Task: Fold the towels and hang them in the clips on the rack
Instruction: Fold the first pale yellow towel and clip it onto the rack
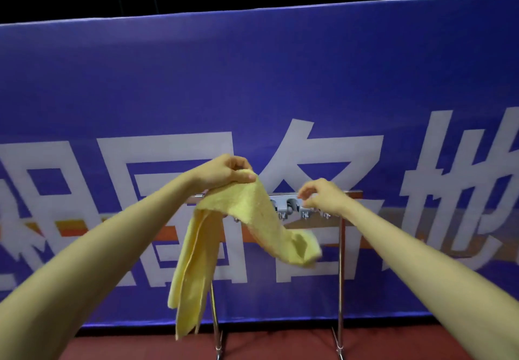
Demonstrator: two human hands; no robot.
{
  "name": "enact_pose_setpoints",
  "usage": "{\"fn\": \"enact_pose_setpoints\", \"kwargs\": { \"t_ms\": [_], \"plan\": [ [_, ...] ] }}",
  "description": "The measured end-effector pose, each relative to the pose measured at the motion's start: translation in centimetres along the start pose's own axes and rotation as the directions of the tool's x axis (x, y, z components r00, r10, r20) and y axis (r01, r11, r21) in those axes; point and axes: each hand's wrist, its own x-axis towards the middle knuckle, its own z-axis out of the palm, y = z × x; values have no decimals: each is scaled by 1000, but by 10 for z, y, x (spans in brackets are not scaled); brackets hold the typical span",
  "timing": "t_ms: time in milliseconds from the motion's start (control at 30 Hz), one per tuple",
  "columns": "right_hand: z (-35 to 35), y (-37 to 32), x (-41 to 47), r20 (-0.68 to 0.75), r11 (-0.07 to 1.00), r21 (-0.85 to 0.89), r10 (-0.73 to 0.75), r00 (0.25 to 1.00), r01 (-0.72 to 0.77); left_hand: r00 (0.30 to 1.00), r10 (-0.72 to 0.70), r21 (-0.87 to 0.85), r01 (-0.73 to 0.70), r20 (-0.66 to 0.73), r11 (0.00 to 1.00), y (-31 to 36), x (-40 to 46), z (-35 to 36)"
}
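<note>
One yellow towel [224, 233] hangs in the air in front of the rack [340, 261], draped over its left end, one part dropping long and straight, the other swinging out to the right, blurred. The left hand [227, 172] grips the towel's top edge, fingers curled over it, arm stretched forward and raised above the bar. The right hand [323, 195] reaches to the row of grey clips [292, 208], fingers loosely bent, holding nothing that I can make out. About four clips show; the towel hides the others. Two metal legs stand on the red floor [280, 342] before a blue banner [252, 78].
</note>
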Motion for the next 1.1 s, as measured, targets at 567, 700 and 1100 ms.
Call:
{"fn": "enact_pose_setpoints", "kwargs": {
  "t_ms": [567, 700, 1100],
  "plan": [
    [29, -71, -23, 30, 890, 435, -164, 986, 135, 999, 41, 56, -41, 8, 998, 7, -9, 10],
    [21, -75, -26, -30, 855, 508, -107, 994, 107, 999, -36, -48, 36, 1, 998, -3, -15, 17],
    [2, -55, -25, 37, 872, 489, -51, 998, 26, 991, -114, -258, 129, 71, 958, -61, -37, 19]
  ]
}}
